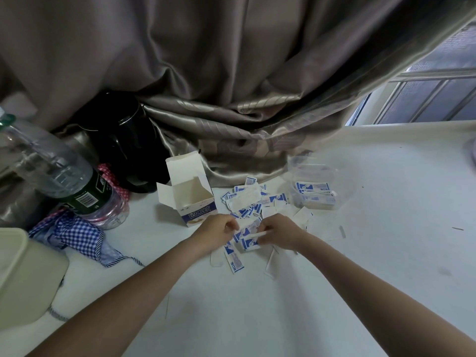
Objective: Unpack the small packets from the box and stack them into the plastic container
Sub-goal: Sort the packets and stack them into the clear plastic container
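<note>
Both hands meet just in front of the open box (192,199): the left hand (219,228) and right hand (279,229) pinch a small bunch of packets (247,234). More loose packets (251,199) lie right of the box, and beyond them the plastic container (313,184) holds a stack.

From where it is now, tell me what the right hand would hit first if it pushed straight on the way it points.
The right hand points up and left, so it would first meet the loose heap of packets just beyond it, probably before the curtain. Depth is hard to judge.
</note>
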A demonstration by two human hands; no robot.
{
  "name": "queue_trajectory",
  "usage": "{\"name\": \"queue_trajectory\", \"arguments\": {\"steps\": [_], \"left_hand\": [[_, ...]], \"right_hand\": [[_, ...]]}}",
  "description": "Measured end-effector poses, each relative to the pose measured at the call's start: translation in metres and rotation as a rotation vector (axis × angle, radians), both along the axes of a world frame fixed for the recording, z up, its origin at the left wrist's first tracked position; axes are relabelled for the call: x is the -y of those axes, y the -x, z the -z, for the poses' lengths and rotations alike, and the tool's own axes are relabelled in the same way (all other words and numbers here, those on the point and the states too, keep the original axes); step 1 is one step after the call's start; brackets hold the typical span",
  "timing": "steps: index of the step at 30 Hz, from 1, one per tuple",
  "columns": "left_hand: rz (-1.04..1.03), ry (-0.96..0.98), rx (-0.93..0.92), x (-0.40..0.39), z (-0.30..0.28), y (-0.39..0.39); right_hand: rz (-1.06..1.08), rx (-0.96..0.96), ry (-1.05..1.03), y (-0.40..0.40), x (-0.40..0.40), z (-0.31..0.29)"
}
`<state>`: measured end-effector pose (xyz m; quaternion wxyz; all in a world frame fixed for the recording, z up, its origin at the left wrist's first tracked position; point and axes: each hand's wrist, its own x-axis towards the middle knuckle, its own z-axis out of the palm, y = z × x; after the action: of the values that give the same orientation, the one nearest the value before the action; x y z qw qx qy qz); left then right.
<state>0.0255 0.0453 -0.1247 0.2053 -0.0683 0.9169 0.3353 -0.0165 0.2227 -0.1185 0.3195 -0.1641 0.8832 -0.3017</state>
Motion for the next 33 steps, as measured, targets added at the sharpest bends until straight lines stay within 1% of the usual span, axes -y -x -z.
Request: {"name": "queue_trajectory", "arguments": {"steps": [2, 3, 5, 7, 11, 13, 15, 19, 21, 23, 24, 26, 28, 29, 30, 31, 33], "left_hand": [[0.271, 0.351, 0.027, 0.008, 0.005, -0.009], [0.368, 0.445, 0.054, 0.011, 0.008, -0.014], [0.434, 0.491, 0.086, 0.012, 0.007, -0.022], [0.451, 0.491, 0.067, 0.010, 0.004, -0.024], [0.392, 0.400, 0.022, 0.005, 0.004, -0.020], [0.364, 0.367, -0.008, -0.003, 0.005, -0.017], [0.334, 0.327, -0.018, -0.012, 0.007, -0.015], [0.222, 0.205, 0.004, -0.027, 0.008, -0.009], [0.152, 0.108, 0.015, -0.029, 0.007, -0.006], [0.111, 0.053, 0.002, -0.027, 0.006, -0.002], [0.089, 0.036, -0.002, -0.025, 0.006, 0.000], [0.049, 0.019, 0.000, -0.021, 0.007, 0.002], [0.018, 0.002, 0.014, -0.018, 0.008, 0.003], [-0.003, -0.020, 0.024, -0.018, 0.009, 0.003], [-0.026, -0.056, 0.038, -0.018, 0.010, 0.004], [-0.043, -0.101, 0.056, -0.019, 0.009, 0.004], [-0.036, -0.151, 0.070, -0.023, 0.008, 0.006]], "right_hand": [[-0.066, -0.021, -0.055, -0.004, -0.002, 0.005], [-0.095, -0.019, -0.066, -0.007, -0.003, 0.008], [-0.142, -0.004, -0.085, -0.012, -0.005, 0.015], [-0.170, -0.008, -0.117, -0.014, -0.006, 0.019], [-0.136, -0.005, -0.095, -0.014, -0.005, 0.020], [-0.066, 0.021, -0.053, -0.013, -0.005, 0.018], [0.000, 0.072, -0.009, -0.014, -0.005, 0.017], [0.041, 0.183, 0.054, -0.015, -0.008, 0.014], [0.062, 0.190, 0.055, -0.014, -0.010, 0.010], [0.087, 0.147, 0.034, -0.010, -0.014, 0.005], [0.136, 0.112, 0.037, -0.007, -0.016, 0.003], [0.306, 0.082, 0.099, -0.002, -0.020, 0.000], [0.417, 0.149, 0.226, 0.001, -0.024, -0.003], [0.404, 0.204, 0.277, 0.000, -0.024, -0.004], [0.344, 0.235, 0.284, -0.002, -0.023, -0.003], [0.255, 0.233, 0.241, -0.004, -0.021, -0.002], [0.109, 0.158, 0.113, -0.008, -0.015, 0.002]]}}
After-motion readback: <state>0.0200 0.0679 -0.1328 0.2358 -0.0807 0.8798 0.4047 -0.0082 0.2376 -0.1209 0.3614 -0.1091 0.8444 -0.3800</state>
